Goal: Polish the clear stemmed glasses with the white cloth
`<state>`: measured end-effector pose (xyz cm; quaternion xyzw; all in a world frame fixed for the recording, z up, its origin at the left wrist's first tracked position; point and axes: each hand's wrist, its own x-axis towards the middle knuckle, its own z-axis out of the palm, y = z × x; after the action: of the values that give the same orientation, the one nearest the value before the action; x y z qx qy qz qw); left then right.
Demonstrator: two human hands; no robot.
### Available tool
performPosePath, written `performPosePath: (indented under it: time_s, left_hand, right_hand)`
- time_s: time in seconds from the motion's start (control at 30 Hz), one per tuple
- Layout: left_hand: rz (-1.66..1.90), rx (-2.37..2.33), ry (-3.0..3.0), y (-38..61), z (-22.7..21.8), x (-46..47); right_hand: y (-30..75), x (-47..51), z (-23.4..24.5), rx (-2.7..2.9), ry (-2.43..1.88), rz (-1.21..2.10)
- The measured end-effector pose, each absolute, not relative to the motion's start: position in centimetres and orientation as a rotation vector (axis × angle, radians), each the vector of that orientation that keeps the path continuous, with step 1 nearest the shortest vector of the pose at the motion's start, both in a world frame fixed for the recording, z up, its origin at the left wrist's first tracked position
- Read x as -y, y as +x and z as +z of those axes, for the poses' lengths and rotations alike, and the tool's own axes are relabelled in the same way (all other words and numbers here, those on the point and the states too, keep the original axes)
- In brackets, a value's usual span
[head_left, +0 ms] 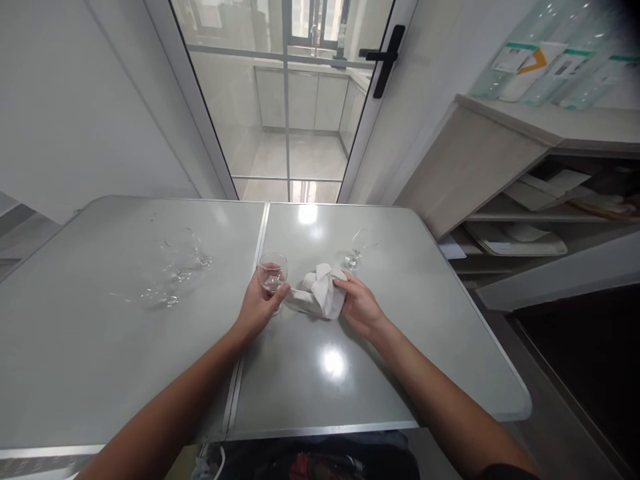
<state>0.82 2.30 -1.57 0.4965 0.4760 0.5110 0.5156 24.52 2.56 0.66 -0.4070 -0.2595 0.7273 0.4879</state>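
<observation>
While left hand (259, 301) has fingers wrapped round a clear glass (274, 268), right hand (363, 308) pinches white cloth (324, 291) with its fingertips, just right of left fingers; second glass (353, 260) just beyond right fingers, more glassware (180, 274) well left of left fingers.

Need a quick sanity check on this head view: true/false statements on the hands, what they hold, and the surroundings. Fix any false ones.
1. The left hand holds a clear glass. True.
2. The white cloth lies spread out flat. False: it is bunched up.
3. The right hand grips the white cloth. True.
4. The door handle is white. False: it is black.
5. Another glass is on the table, beyond the right hand. True.
6. The shelf unit is at the left of the picture. False: it is at the right.
</observation>
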Motion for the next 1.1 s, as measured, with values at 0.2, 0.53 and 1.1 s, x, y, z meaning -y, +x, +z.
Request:
performPosePath:
  time_s: [0.2,0.53,1.1]
  left_hand:
    - [1.132,-1.098,1.184,0.7,-1.4,-2.1]
    - [1.018,-1.135,1.197,2.1,-1.5,-1.0]
    - [1.295,-1.256,1.406,1.3,-0.7,-0.7]
  right_hand:
    - [23.9,-2.2,1.1,0.594,-0.951,1.813]
    - [23.1,-1.5,1.4,0.728,-0.943,1.9]
    - [23.5,-1.4,1.3,1.136,-1.057,1.539]
